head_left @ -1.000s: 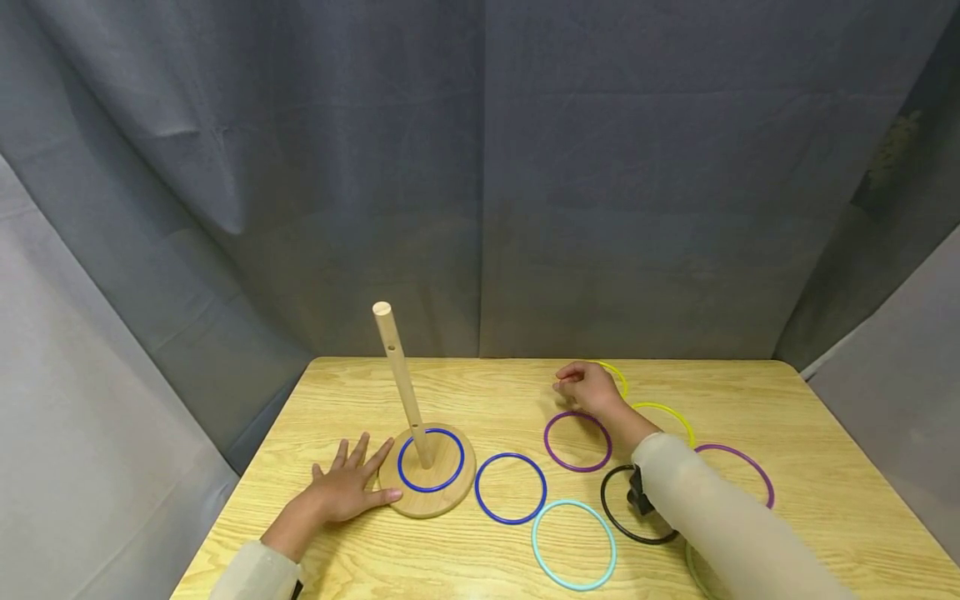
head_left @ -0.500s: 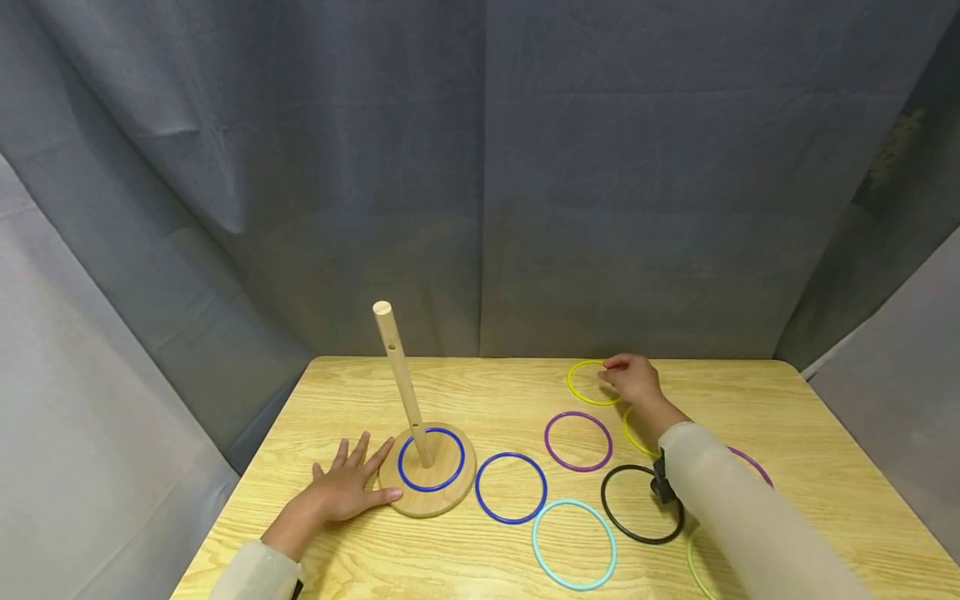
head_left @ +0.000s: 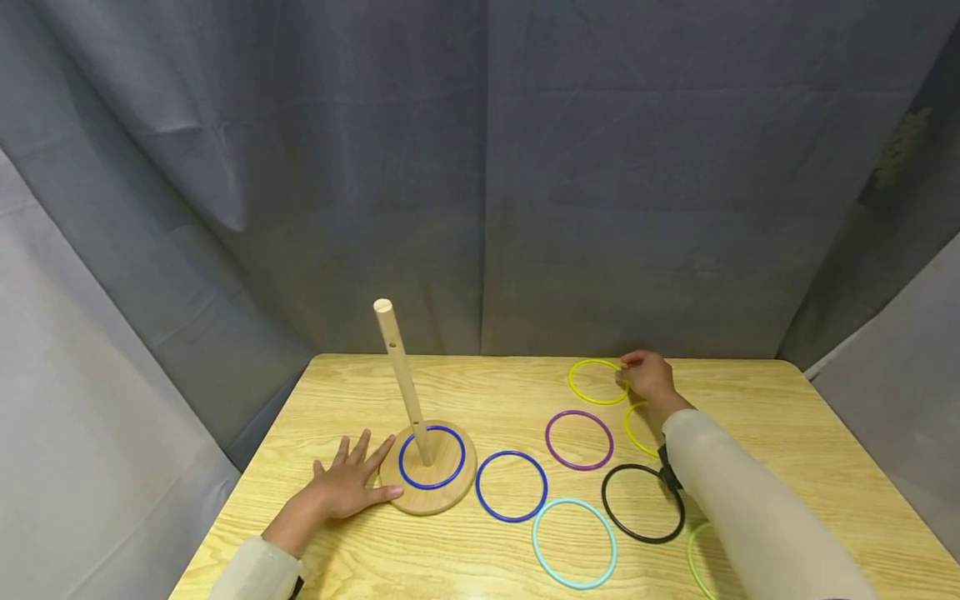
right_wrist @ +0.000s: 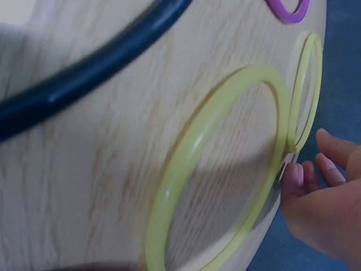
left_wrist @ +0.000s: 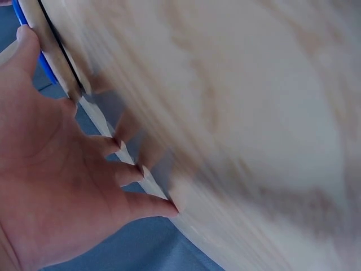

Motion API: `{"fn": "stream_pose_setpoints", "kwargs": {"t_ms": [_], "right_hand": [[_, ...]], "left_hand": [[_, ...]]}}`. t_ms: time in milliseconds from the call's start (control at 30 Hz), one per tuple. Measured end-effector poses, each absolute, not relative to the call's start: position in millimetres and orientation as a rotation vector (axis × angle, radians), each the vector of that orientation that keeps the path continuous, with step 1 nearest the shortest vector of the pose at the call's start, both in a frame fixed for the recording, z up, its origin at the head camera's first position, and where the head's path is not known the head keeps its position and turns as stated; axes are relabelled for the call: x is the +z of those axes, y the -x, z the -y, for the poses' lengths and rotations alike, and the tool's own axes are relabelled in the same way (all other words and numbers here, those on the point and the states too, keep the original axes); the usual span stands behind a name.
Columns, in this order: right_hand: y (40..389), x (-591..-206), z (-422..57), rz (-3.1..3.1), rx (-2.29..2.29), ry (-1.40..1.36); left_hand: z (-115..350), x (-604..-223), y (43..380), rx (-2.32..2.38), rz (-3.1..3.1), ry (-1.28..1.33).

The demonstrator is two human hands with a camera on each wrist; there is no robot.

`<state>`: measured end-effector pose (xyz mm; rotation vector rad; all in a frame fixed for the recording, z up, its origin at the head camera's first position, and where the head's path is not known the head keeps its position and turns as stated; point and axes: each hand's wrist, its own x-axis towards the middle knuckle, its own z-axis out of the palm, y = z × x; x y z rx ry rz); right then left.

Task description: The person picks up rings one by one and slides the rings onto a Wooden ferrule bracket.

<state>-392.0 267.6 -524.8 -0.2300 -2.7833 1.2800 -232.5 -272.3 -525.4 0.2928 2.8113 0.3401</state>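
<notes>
My left hand (head_left: 341,490) lies with spread fingers at the left of a round wooden base (head_left: 408,500), its thumb on the rim. An upright wooden post (head_left: 405,383) rises from this base, and a blue ring (head_left: 401,458) lies around its foot. At the far table edge, my right hand (head_left: 648,375) is at the right side of a flat yellow ring (head_left: 572,385). Seen from the right wrist, its loosely bent fingers and thumb stand apart right by the far yellow ring (right_wrist: 294,113), holding nothing. A nearer yellow ring (right_wrist: 197,138) lies beside them, partly behind the sleeve in the head view.
Several more rings lie flat on the table (head_left: 360,575): blue (head_left: 478,483), purple (head_left: 547,437), light blue (head_left: 536,542), black (head_left: 604,500) and lime green (head_left: 691,554), the last partly under the right sleeve (head_left: 750,500). Grey curtains (head_left: 480,167) hang behind the table.
My right hand has moved rightward, from the left side of the far yellow ring across to its right edge. The rings and my left hand have stayed in place.
</notes>
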Motion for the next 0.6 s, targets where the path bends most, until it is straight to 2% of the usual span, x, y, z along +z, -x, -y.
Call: {"fn": "stream_pose_setpoints", "kwargs": {"t_ms": [600], "right_hand": [[402.5,-536.2,-271.6,2.874,1.181,0.380]], "left_hand": [[271.9,-521.8,231.6,0.349,-2.810,-0.294]]}}
